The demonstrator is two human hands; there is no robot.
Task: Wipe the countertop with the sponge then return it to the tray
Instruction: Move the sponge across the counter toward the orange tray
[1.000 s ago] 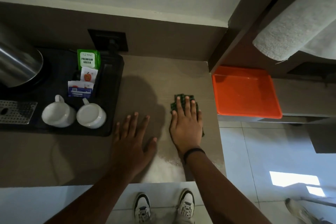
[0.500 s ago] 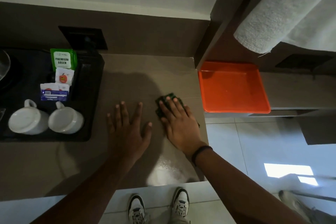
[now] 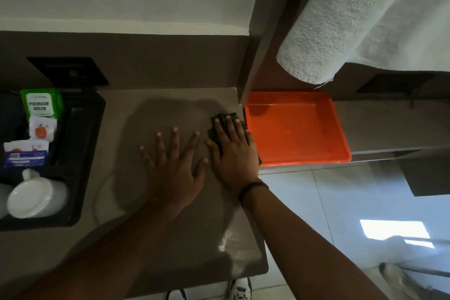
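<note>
A dark green sponge (image 3: 214,129) lies flat on the brown countertop (image 3: 155,109), close to its right edge. My right hand (image 3: 233,153) presses down on the sponge and covers most of it. My left hand (image 3: 174,165) rests flat on the counter just left of it, fingers spread, holding nothing. An orange tray (image 3: 316,161) with nothing in it sits on a lower shelf right of the counter, its left rim next to the sponge.
A black tray (image 3: 82,129) at the left holds tea packets (image 3: 41,105) and white cups (image 3: 36,196). A dark wall column (image 3: 253,56) rises behind the orange tray. A white towel (image 3: 341,19) hangs above it. A wet sheen marks the counter's front right corner (image 3: 238,246).
My right hand has slid the sponge to the right, from beside my left hand to the counter's right edge by the orange tray. The view has shifted right.
</note>
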